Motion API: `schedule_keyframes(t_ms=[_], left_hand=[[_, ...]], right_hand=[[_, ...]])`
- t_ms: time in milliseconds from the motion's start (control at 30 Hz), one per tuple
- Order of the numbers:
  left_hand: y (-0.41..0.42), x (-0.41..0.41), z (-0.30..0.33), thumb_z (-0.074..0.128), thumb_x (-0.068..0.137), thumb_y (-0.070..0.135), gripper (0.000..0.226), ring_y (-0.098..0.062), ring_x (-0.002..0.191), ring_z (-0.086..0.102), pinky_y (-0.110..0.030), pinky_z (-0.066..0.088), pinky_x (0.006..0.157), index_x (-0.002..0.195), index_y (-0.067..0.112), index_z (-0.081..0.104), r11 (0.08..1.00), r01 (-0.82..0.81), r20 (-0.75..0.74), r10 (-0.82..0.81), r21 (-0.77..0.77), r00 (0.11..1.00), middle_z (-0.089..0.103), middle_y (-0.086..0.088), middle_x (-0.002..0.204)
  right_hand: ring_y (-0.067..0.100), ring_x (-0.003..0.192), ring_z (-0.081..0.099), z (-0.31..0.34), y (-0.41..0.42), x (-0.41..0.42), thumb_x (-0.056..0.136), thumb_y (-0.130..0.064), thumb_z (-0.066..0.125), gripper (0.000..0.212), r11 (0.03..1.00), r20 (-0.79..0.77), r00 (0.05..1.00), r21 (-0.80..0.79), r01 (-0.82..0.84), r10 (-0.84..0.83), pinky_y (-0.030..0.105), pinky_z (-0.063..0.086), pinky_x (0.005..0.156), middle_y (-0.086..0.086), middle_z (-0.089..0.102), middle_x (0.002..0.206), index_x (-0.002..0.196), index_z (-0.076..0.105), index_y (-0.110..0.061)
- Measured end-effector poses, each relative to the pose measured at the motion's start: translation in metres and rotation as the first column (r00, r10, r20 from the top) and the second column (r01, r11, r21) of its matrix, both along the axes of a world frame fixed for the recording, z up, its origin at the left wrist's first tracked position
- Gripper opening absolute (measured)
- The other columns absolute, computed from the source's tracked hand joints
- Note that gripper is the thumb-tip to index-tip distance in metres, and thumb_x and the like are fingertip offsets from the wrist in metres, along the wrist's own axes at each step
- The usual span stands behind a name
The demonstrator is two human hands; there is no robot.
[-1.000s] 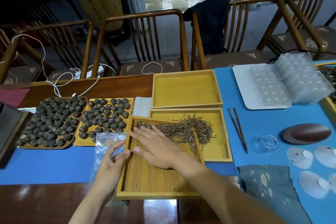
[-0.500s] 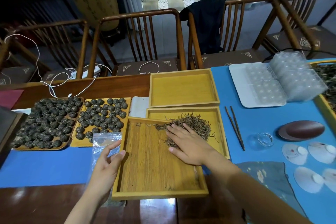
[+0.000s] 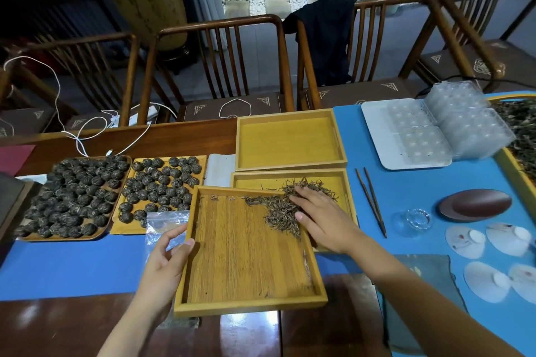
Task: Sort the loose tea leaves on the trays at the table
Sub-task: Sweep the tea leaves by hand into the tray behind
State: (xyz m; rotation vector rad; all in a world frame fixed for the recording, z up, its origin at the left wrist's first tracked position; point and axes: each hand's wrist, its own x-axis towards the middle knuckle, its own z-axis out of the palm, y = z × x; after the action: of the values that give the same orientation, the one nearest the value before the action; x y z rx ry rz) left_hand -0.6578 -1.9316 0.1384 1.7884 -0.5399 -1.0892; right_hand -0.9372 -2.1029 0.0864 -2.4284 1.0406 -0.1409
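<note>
A bamboo tray (image 3: 240, 264) lies in front of me, its far end propped on a yellow wooden tray (image 3: 261, 181). Loose tea leaves (image 3: 278, 211) are heaped at the bamboo tray's far right corner and spill into the yellow tray. My right hand (image 3: 319, 220) lies flat on the leaves, fingers spread and pointing left. My left hand (image 3: 168, 258) grips the bamboo tray's left rim together with a clear plastic bag (image 3: 164, 222). A second, bare yellow tray (image 3: 290, 142) sits behind.
Two trays of rolled tea balls (image 3: 72, 197) (image 3: 162, 182) stand at the left. On the blue mat at the right lie wooden tweezers (image 3: 371, 201), a small glass dish (image 3: 414, 219), a dark oval saucer (image 3: 475, 204), clear plastic moulds (image 3: 441, 130) and white discs (image 3: 487, 281). Chairs line the far side.
My right hand has swept the leaves from the bamboo tray's far left across to its far right corner and into the yellow tray. The left hand kept its hold on the rim.
</note>
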Motion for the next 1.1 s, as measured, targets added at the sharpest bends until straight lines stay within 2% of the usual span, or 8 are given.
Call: schedule_keyframes(t_ms=[133, 200, 300, 367, 467, 600, 933, 1100], left_hand=[[-0.002, -0.002, 0.002, 0.055, 0.095, 0.02, 0.02, -0.005, 0.06, 0.07, -0.017, 0.051, 0.044, 0.108, 0.035, 0.057, 1.0, 0.013, 0.031, -0.013, -0.007, 0.999, 0.073, 0.017, 0.071], [-0.003, -0.004, 0.003, 0.055, 0.095, 0.02, 0.019, -0.003, 0.061, 0.07, -0.014, 0.05, 0.044, 0.108, 0.035, 0.057, 1.0, 0.026, 0.034, -0.026, 0.002, 0.999, 0.073, 0.018, 0.07], [-0.004, -0.004, 0.004, 0.055, 0.095, 0.024, 0.02, 0.0, 0.066, 0.07, -0.015, 0.051, 0.049, 0.109, 0.038, 0.056, 0.998, 0.055, 0.048, -0.055, 0.008, 0.997, 0.072, 0.023, 0.074], [-0.005, -0.003, 0.005, 0.055, 0.095, 0.025, 0.02, -0.001, 0.072, 0.07, -0.022, 0.051, 0.058, 0.109, 0.039, 0.056, 0.998, 0.066, 0.06, -0.067, 0.012, 0.996, 0.073, 0.023, 0.076], [-0.006, -0.001, 0.008, 0.057, 0.094, 0.027, 0.021, -0.022, 0.082, 0.073, -0.039, 0.054, 0.07, 0.112, 0.038, 0.058, 0.998, 0.06, 0.06, -0.061, 0.017, 0.996, 0.076, 0.007, 0.083], [-0.005, 0.001, 0.008, 0.058, 0.093, 0.028, 0.021, -0.034, 0.089, 0.07, -0.054, 0.052, 0.085, 0.111, 0.039, 0.059, 0.999, 0.037, 0.047, -0.038, 0.02, 0.998, 0.077, -0.003, 0.085], [-0.008, 0.0, 0.007, 0.059, 0.092, 0.027, 0.022, -0.032, 0.085, 0.072, -0.052, 0.054, 0.081, 0.112, 0.037, 0.059, 0.999, 0.027, 0.044, -0.028, 0.023, 0.999, 0.077, -0.002, 0.084], [-0.009, -0.001, 0.011, 0.058, 0.093, 0.027, 0.021, -0.034, 0.089, 0.07, -0.056, 0.052, 0.085, 0.111, 0.038, 0.059, 0.999, 0.03, 0.067, -0.031, 0.017, 0.997, 0.075, -0.007, 0.09]], right_hand=[[0.01, 0.145, 0.01, 0.007, 0.022, 0.018, 0.095, -0.059, 0.011, 0.062, 0.979, 0.019, 0.98, -0.046, -0.197, 0.198, 0.039, 0.0, 0.119, -0.005, 0.017, 0.158, 0.147, 0.024, -0.03], [0.01, 0.146, 0.009, 0.004, 0.031, 0.026, 0.096, -0.058, 0.014, 0.06, 0.961, -0.001, 0.962, -0.051, -0.272, 0.272, 0.038, -0.003, 0.119, -0.005, 0.017, 0.158, 0.148, 0.023, -0.03], [0.011, 0.147, 0.008, -0.002, 0.033, 0.03, 0.097, -0.055, 0.014, 0.058, 0.964, -0.032, 0.965, -0.041, -0.262, 0.26, 0.04, -0.006, 0.119, -0.003, 0.019, 0.158, 0.148, 0.024, -0.03], [0.011, 0.146, 0.007, -0.005, 0.03, 0.027, 0.096, -0.055, 0.01, 0.061, 0.973, -0.052, 0.973, -0.045, -0.228, 0.226, 0.041, -0.009, 0.118, -0.003, 0.019, 0.158, 0.148, 0.024, -0.028], [0.011, 0.146, 0.004, -0.011, 0.022, 0.018, 0.094, -0.059, 0.003, 0.067, 0.97, -0.132, 0.967, -0.081, -0.228, 0.216, 0.042, -0.013, 0.117, -0.004, 0.016, 0.159, 0.149, 0.021, -0.025], [0.017, 0.147, 0.005, -0.013, 0.008, 0.009, 0.09, -0.062, -0.003, 0.077, 0.956, -0.242, 0.946, -0.144, -0.255, 0.216, 0.044, -0.014, 0.116, 0.001, 0.012, 0.159, 0.148, 0.026, -0.021], [0.018, 0.146, 0.011, -0.006, -0.012, -0.003, 0.097, -0.052, 0.013, 0.06, 0.998, -0.15, 0.989, -0.062, -0.021, 0.012, 0.042, 0.008, 0.12, 0.003, 0.013, 0.16, 0.148, 0.025, -0.024], [0.016, 0.145, 0.016, 0.016, 0.013, 0.023, 0.096, -0.054, 0.014, 0.06, 0.996, 0.027, 0.996, -0.011, -0.084, 0.085, 0.036, 0.005, 0.117, 0.0, 0.017, 0.159, 0.148, 0.024, -0.025]])
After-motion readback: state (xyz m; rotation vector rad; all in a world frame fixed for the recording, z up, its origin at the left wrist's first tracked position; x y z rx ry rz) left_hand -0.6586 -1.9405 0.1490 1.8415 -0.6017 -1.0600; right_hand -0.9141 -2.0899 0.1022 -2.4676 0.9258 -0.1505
